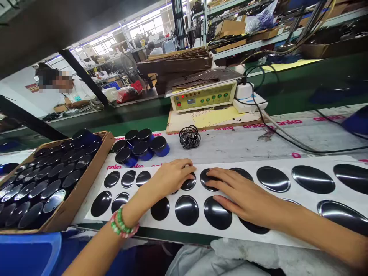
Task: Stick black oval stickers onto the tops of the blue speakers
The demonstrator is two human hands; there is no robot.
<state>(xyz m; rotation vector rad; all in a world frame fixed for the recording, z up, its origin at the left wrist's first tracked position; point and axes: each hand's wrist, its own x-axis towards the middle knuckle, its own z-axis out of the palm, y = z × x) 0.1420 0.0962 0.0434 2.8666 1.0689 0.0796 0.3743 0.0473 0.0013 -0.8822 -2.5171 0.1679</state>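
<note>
Glossy black round discs lie in two rows on a long white sheet (184, 230). My left hand (174, 174), below a wrist with green and pink bead bracelets (122, 224), rests its bent fingertips at one disc (189, 183) in the back row. Beside it, my right hand (235, 188) lies palm down with fingers apart. Its fingertips touch the neighbouring back-row disc (207, 179), and the thumb lies over the edge of a front-row disc (217, 214). Neither hand grips anything that I can see. The right hand and forearm partly cover other discs.
At left, a cardboard box (94, 168) holds many black-topped pieces. Several blue pots with black tops (143, 150) stand behind the sheet, near a coiled black cable (189, 137). Farther back sits a control unit (204, 97) with cables. A blue bin (28, 249) is at lower left; another person (77, 90) sits beyond.
</note>
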